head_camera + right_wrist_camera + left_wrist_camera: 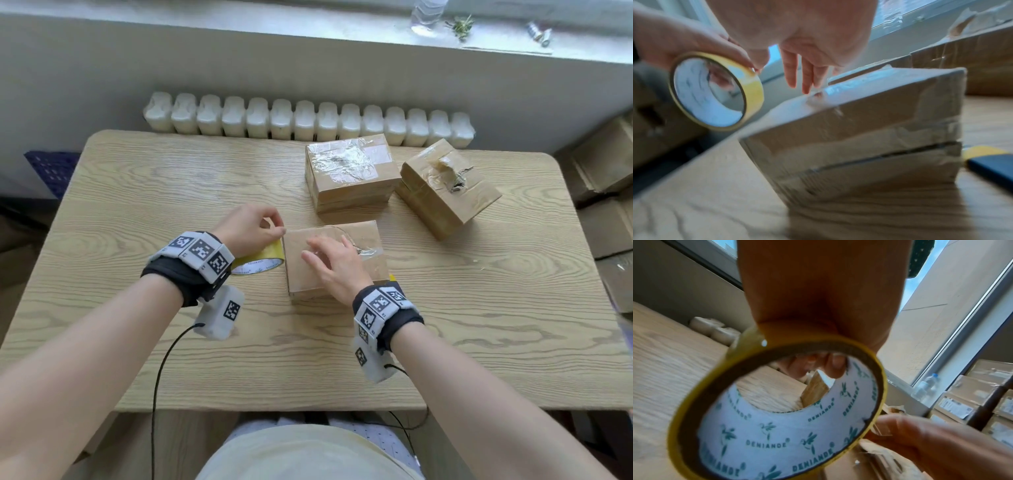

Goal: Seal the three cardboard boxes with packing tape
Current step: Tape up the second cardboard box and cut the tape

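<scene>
Three brown cardboard boxes stand on the wooden table [137, 192]. My right hand [327, 258] lies on top of the nearest box [370, 240] with straight fingers, and its fingertips [806, 86] press on clear tape there. My left hand [251, 228] grips a yellow tape roll [260, 262] by its rim, right at that box's left edge. The roll's white printed core [777, 431] fills the left wrist view. A second box [352, 174] with crumpled clear tape on top stands behind. The third box [445, 192], with torn tape, stands to the right at an angle.
A dark blue and yellow tool [992, 165] lies on the table beside the near box, under my right wrist. A white radiator [308, 120] runs behind the table. More cardboard boxes [606, 205] are stacked on the floor at the right. A bottle [428, 12] stands on the windowsill.
</scene>
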`<move>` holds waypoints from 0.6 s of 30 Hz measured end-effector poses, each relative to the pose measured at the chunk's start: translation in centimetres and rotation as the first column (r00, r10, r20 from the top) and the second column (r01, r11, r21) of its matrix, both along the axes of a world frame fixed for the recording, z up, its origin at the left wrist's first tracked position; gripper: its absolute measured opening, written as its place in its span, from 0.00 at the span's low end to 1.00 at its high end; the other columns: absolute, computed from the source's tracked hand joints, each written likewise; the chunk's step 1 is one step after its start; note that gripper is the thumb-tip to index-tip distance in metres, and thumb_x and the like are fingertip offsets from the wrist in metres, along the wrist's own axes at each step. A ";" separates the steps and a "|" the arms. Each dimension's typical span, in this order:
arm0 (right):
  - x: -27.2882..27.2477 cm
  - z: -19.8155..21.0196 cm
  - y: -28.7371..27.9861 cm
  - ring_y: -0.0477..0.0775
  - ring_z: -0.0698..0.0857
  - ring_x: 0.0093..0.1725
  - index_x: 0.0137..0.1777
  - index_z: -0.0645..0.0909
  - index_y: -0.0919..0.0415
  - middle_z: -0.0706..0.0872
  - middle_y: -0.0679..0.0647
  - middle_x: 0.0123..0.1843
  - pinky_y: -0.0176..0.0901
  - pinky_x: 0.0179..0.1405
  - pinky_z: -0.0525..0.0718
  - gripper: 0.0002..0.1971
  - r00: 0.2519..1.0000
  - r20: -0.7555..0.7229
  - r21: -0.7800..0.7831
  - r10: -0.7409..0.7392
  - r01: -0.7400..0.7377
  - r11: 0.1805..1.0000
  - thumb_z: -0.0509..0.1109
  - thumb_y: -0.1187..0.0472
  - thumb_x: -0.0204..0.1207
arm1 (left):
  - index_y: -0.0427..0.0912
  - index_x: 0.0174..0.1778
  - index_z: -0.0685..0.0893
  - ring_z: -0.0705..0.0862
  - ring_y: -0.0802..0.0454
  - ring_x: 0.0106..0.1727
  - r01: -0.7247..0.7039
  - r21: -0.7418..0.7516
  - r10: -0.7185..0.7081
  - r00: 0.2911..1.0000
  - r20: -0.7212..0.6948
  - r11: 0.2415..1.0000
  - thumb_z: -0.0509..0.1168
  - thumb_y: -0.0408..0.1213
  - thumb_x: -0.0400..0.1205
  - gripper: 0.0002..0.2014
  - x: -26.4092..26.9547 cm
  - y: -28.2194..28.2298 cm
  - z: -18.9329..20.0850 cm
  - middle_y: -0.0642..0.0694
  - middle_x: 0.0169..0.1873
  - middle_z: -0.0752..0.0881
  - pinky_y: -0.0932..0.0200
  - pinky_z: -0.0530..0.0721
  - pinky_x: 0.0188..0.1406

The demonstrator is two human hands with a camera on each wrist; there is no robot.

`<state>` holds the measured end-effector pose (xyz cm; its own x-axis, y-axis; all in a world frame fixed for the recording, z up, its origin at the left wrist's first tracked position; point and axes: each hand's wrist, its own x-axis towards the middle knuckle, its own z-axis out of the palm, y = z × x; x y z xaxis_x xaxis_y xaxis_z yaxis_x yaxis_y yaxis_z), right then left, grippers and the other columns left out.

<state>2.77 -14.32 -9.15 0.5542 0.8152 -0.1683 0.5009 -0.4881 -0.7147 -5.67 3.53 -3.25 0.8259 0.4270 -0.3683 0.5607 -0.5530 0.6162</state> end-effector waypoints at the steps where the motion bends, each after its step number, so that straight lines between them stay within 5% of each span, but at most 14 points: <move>1: -0.1 0.7 0.3 0.48 0.80 0.65 0.67 0.80 0.57 0.84 0.51 0.64 0.52 0.75 0.69 0.21 0.987 -0.126 0.064 -0.098 0.107 0.992 0.65 0.46 0.80 | 0.51 0.39 0.82 0.75 0.58 0.28 0.015 -0.004 -0.014 1.000 0.020 1.000 0.67 0.46 0.79 0.05 0.2 -0.4 0.4 0.52 0.29 0.83 0.60 0.70 0.29; 4: -0.4 2.1 1.1 0.47 0.86 0.55 0.58 0.84 0.60 0.88 0.51 0.53 0.44 0.60 0.83 0.17 0.870 -0.433 0.134 -0.238 0.323 0.937 0.74 0.51 0.74 | 0.47 0.42 0.83 0.73 0.63 0.22 0.062 -0.050 -0.057 0.995 0.085 0.997 0.66 0.44 0.81 0.06 0.9 -1.6 1.5 0.52 0.28 0.81 0.68 0.69 0.24; 9: 0.1 2.9 0.8 0.49 0.85 0.37 0.45 0.87 0.69 0.88 0.60 0.39 0.43 0.44 0.84 0.04 0.769 -0.568 0.169 -0.293 0.458 0.873 0.74 0.67 0.74 | 0.46 0.47 0.83 0.79 0.57 0.30 0.105 -0.106 -0.092 0.989 0.119 0.989 0.67 0.47 0.80 0.08 1.3 -2.7 2.5 0.41 0.38 0.89 0.70 0.76 0.27; 14: 2.1 4.5 -0.6 0.50 0.86 0.39 0.51 0.85 0.74 0.87 0.59 0.38 0.41 0.46 0.87 0.08 0.658 -0.679 0.119 -0.327 0.538 0.835 0.70 0.68 0.78 | 0.55 0.60 0.75 0.82 0.59 0.38 0.225 -0.174 -0.222 0.974 0.035 0.959 0.69 0.40 0.78 0.16 1.0 -3.0 3.3 0.57 0.40 0.81 0.73 0.76 0.28; 18: 3.4 5.1 -1.3 0.48 0.86 0.33 0.47 0.85 0.74 0.86 0.60 0.34 0.40 0.41 0.88 0.07 0.609 -0.698 0.080 -0.376 0.588 0.805 0.71 0.68 0.77 | 0.43 0.37 0.81 0.77 0.63 0.28 0.191 -0.190 -0.176 0.980 0.091 0.963 0.73 0.42 0.75 0.09 1.2 -2.8 2.7 0.50 0.28 0.79 0.74 0.71 0.24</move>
<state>6.20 -15.66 -4.01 0.7280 0.5248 -0.4411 -0.3617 -0.2526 -0.8974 -4.44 0.78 -0.50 0.9108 0.1907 -0.3661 0.4108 -0.5062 0.7583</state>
